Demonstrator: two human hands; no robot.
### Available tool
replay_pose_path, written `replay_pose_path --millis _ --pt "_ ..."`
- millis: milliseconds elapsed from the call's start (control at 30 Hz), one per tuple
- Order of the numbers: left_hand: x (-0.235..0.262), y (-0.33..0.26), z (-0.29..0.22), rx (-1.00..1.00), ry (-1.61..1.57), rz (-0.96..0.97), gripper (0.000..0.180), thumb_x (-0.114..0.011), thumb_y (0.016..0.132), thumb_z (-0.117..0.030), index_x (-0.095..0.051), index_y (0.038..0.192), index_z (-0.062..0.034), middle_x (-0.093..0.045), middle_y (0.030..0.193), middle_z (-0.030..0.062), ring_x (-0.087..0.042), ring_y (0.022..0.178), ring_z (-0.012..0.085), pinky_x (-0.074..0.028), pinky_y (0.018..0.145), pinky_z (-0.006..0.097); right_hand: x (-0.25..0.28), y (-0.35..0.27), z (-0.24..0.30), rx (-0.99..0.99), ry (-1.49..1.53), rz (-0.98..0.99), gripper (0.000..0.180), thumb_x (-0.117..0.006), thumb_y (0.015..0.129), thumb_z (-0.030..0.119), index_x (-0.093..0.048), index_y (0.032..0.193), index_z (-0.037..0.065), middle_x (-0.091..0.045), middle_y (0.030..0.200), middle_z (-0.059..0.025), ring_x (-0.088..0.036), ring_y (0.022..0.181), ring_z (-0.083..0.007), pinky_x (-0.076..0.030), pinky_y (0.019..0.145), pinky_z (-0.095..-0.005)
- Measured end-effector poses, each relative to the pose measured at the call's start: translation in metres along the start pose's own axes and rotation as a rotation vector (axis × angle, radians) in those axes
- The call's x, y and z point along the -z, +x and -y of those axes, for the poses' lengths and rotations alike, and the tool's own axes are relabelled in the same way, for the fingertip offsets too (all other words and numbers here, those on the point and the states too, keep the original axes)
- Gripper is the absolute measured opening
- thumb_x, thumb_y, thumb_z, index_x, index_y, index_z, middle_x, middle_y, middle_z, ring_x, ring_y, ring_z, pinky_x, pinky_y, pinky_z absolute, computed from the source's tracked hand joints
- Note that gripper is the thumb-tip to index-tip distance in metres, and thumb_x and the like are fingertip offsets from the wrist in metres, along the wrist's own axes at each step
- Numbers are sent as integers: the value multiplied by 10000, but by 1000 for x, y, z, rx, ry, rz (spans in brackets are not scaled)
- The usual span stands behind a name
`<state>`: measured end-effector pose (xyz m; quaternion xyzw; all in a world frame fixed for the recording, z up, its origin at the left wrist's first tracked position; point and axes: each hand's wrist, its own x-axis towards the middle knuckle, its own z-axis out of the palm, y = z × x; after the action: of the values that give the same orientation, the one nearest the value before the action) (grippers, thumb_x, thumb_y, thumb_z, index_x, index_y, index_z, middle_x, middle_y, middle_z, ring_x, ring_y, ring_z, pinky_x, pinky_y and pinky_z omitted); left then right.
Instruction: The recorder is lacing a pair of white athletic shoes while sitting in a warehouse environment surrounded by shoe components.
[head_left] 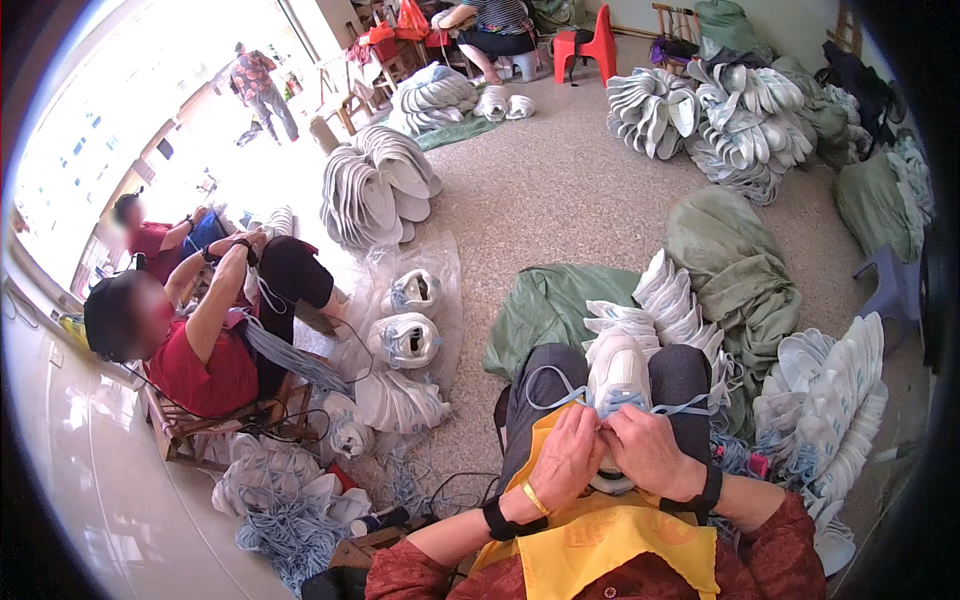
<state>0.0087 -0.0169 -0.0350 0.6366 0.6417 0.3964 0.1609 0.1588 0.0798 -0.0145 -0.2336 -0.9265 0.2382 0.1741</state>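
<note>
A white sneaker (618,365) rests on my lap between my knees, its toe pointing away from me. Light blue shoelace (545,400) loops out to the left of it, and more lace spreads over my right knee. My left hand (566,455) and my right hand (650,452) meet over the shoe's upper part, fingers pinched together on the lace. The fingertips nearly touch, and the exact eyelet they are at is hidden. Behind my hands the shoe's collar shows only in part. A yellow apron (600,545) covers my lap below the shoe.
Stacked white shoe uppers (825,400) stand at my right, others beyond my knees by a green sack (560,310). A heap of blue laces (290,535) lies at lower left. Co-workers (215,340) sit at left near finished-looking shoes (405,340). A red chair (590,45) stands far back.
</note>
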Motion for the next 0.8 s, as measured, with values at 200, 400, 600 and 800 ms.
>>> replay_pose_path --millis 200,400,600,800 --pt "-5 -3 -8 -13 -26 -64 193 -602 876 -22 -519 1047 13 -528 965 220 -549 929 435 -471 797 505 14 -6 6 -18 19 -26 76 -706 882 85 -654 889 30 -626 829 -151 -663 718 -387 -539 624 -464" --pt "3 -1 -6 83 -10 -67 180 -598 859 -21 -532 1026 -12 -539 934 227 -561 922 437 -468 785 514 54 -12 1 -62 407 58 61 -695 854 42 -658 834 -3 -658 750 -129 -634 655 -266 -495 620 -372" --pt "12 8 -5 79 -83 -65 148 -606 860 33 -502 959 -6 -517 844 187 -558 773 399 -458 675 474 164 -25 12 -348 1178 141 96 -712 939 36 -666 859 10 -596 759 39 -501 657 -5 -357 564 -195" --pt "31 36 -24 -14 -234 39 138 -645 877 71 -565 972 11 -565 886 143 -630 815 302 -515 702 379 158 -14 18 -306 1216 41 105 -700 918 12 -615 858 2 -581 773 -53 -490 583 -74 -358 515 -239"
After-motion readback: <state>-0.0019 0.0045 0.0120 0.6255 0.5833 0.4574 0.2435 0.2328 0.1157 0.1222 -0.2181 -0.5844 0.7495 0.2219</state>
